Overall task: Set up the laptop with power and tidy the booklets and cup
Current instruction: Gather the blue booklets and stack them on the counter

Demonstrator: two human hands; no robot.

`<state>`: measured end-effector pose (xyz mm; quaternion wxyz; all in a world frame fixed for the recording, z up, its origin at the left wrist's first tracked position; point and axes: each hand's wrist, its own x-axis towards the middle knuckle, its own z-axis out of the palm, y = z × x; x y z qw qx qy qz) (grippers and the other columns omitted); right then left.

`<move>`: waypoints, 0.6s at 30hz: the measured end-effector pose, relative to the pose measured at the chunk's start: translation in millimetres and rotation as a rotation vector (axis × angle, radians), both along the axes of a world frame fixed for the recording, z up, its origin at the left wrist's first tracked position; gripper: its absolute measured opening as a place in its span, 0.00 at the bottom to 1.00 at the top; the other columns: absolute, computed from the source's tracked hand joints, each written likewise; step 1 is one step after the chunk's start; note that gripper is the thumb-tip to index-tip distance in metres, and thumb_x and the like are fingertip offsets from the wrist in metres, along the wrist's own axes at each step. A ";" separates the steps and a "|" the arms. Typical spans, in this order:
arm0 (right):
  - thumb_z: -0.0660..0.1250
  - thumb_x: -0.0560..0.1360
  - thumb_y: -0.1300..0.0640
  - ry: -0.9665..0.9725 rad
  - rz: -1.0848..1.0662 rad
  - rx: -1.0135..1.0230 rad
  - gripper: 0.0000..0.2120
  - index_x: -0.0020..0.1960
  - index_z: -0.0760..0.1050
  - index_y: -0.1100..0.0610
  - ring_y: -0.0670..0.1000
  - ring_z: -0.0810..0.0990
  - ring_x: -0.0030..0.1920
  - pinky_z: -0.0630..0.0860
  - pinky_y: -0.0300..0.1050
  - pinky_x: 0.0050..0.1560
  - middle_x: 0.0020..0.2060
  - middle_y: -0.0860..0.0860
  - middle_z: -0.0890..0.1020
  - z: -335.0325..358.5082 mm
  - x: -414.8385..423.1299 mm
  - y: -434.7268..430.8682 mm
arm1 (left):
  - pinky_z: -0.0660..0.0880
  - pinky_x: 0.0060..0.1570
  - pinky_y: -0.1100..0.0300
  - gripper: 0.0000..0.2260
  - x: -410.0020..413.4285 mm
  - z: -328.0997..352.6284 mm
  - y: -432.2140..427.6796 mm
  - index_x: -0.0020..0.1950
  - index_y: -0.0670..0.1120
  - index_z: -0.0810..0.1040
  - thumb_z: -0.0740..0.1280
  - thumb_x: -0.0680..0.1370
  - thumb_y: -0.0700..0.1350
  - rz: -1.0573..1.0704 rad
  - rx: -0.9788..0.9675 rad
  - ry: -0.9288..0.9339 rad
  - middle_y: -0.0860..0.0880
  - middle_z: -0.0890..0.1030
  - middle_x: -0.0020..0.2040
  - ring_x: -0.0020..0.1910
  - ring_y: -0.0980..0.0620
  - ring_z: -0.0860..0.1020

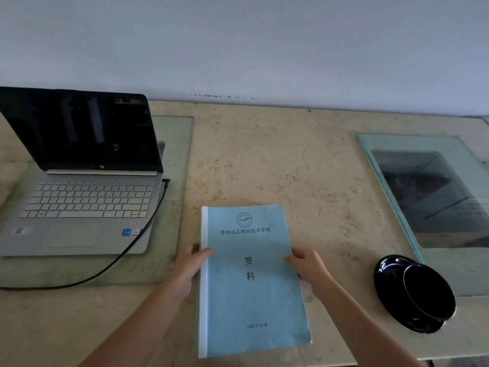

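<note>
Fingers of the left hand point(188, 263) curl round the spine edge of the booklet point(251, 282), thumb lying on the cover and the rest tucked out of sight under it. Those of the right hand point(308, 266) pinch the opposite long edge the same way, thumb on top. Both hands grip at mid-height, so the booklet sits squarely between them, neither hand nearer. Its long axis runs from 12 to 6 o'clock, slightly tilted, spine at 9. Whether one booklet or a stack lies there I cannot tell, though the thick edge suggests several.

At 10 o'clock the laptop point(79, 202) stands open on a glass sheet point(174, 207), screen dark, with the cable point(148, 229) plugged into its right side, so the power step looks done. At 3 o'clock the cup point(428, 292) rests on its saucer point(389, 276), both black; the cup appears empty, though its inside is too dark to be sure. Beyond it, at 2 o'clock, a second glass sheet point(397, 165) covers a dark recess. The table point(277, 160) is pale stone.
</note>
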<state>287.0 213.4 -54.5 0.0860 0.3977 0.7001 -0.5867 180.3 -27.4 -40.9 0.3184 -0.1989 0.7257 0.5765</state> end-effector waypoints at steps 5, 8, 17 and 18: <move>0.64 0.75 0.65 -0.020 -0.009 -0.113 0.13 0.59 0.76 0.60 0.57 0.83 0.50 0.81 0.51 0.46 0.53 0.58 0.83 1.6 -2.7 0.2 | 0.77 0.40 0.55 0.15 -13.8 -2.5 18.3 0.48 0.41 0.73 0.75 0.69 0.43 0.134 0.072 -0.017 0.41 0.81 0.46 0.39 0.45 0.80; 0.67 0.74 0.63 0.003 -0.032 -0.171 0.12 0.57 0.72 0.60 0.54 0.83 0.45 0.78 0.43 0.35 0.53 0.58 0.82 8.3 -2.8 -0.8 | 0.77 0.49 0.48 0.13 -19.3 3.1 23.0 0.52 0.39 0.78 0.75 0.69 0.40 0.077 0.136 -0.006 0.39 0.83 0.45 0.43 0.42 0.81; 0.70 0.73 0.52 0.181 0.148 -0.228 0.10 0.54 0.77 0.48 0.43 0.84 0.46 0.81 0.40 0.40 0.47 0.42 0.85 64.7 -28.4 23.2 | 0.81 0.40 0.54 0.19 -30.5 77.5 -1.7 0.58 0.41 0.78 0.72 0.67 0.37 -0.180 0.537 0.207 0.39 0.84 0.51 0.47 0.42 0.83; 0.69 0.74 0.54 0.250 0.197 -0.185 0.08 0.52 0.78 0.47 0.42 0.84 0.47 0.81 0.40 0.42 0.47 0.41 0.85 76.1 -36.0 24.5 | 0.81 0.40 0.54 0.19 -37.1 86.6 -3.9 0.58 0.41 0.79 0.72 0.67 0.36 -0.197 0.555 0.252 0.40 0.84 0.52 0.48 0.42 0.83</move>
